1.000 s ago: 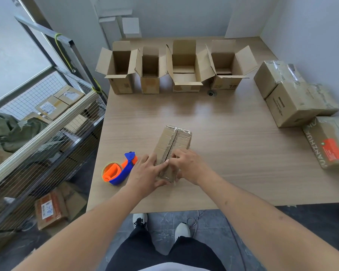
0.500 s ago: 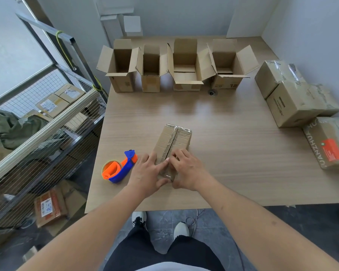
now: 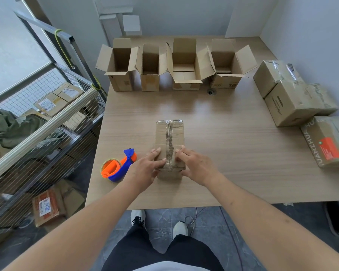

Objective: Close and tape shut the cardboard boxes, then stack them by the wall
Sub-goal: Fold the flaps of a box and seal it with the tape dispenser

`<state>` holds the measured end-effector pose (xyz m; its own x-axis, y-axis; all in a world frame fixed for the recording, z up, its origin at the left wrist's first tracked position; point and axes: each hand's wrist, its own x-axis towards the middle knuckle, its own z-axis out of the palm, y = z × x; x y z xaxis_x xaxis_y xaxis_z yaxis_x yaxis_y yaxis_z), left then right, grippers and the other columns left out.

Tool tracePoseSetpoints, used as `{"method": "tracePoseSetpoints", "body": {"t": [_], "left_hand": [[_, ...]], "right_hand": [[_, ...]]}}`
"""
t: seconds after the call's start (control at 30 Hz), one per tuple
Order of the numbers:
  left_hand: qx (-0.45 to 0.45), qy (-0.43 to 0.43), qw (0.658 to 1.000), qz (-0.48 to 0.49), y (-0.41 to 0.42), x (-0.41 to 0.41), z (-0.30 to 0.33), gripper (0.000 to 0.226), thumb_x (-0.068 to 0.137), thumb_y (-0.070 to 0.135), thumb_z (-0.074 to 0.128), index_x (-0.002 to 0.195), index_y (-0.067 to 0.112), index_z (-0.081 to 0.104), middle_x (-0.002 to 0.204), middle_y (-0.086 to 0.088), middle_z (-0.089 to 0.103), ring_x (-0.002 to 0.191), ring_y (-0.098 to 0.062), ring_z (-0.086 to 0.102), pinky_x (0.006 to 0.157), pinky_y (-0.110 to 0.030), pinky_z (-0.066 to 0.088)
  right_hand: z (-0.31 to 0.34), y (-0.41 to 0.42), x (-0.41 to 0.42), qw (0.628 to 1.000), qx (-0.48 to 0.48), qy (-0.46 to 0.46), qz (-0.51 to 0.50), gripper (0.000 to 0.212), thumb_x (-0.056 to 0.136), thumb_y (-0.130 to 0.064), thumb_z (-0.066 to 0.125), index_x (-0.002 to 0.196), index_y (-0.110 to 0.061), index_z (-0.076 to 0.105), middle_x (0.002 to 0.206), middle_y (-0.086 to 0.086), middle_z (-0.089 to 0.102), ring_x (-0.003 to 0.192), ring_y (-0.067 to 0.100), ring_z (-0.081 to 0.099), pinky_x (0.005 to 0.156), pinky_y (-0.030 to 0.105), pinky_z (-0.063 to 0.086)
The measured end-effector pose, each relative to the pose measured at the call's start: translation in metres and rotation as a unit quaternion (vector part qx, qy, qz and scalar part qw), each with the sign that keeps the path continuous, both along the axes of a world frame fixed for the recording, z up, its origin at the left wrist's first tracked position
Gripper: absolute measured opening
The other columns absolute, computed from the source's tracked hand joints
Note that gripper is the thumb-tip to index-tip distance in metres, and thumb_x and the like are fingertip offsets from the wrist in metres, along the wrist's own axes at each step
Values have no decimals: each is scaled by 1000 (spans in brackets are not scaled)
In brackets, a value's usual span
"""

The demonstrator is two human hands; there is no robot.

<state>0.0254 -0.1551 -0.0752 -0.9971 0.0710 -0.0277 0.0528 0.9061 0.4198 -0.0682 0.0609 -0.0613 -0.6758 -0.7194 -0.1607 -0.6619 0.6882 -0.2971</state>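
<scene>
A narrow closed cardboard box (image 3: 169, 135) lies on the wooden table (image 3: 233, 145), with clear tape along its middle seam and over the far end. My left hand (image 3: 145, 169) lies flat on the box's near left part, fingers straight. My right hand (image 3: 196, 165) presses the near right part, fingers straight beside the seam. An orange and blue tape dispenser (image 3: 118, 167) rests on the table just left of my left hand. Several open boxes (image 3: 184, 65) stand in a row at the table's far side.
Three taped boxes (image 3: 297, 98) sit by the right wall, one with a red label (image 3: 329, 147). A wire cage cart (image 3: 39, 122) holding parcels stands left of the table. A small round black item (image 3: 210, 92) lies near the open boxes.
The box has turned from a slanted position to lie straight away from me. Both hands stayed on its near end and moved apart slightly, one on each side of the seam.
</scene>
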Motion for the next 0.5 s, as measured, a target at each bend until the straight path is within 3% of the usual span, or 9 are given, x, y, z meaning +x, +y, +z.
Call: {"method": "tracePoseSetpoints", "body": {"t": [0.2,0.27,0.37,0.5], "left_hand": [[39,14,999,15,4,-1,-4,54,87,6,76,136,27,66,159,-2,42,149,-21,37,109,-40,48],[37,7,999,8,3,-1,-4,56,87,8,77,138,27,63,160,-2,40,150,-20,35,113,-40,44],[34,-13,999,-23,-7,-4,-5,63,86,12,79,143,30,58,163,2,35,152,-16,29,116,-37,40],[44,-13,999,-23,-14,-8,-5,60,87,9,78,140,31,61,159,5,40,150,-14,33,113,-37,44]], "right_hand": [[-3,-2,3,1000,0,-3,-5,63,88,-16,77,141,-28,45,158,-8,38,153,15,25,97,46,55],[0,-4,2,1000,6,-6,-13,68,86,-25,79,142,-31,42,153,-7,38,148,16,33,92,44,57],[6,-11,2,999,11,11,-41,75,78,-53,81,139,-32,43,139,-9,45,127,14,48,81,37,55],[4,-20,9,999,18,37,-35,68,86,-45,77,145,-30,46,142,-6,45,138,16,41,86,39,55]]}}
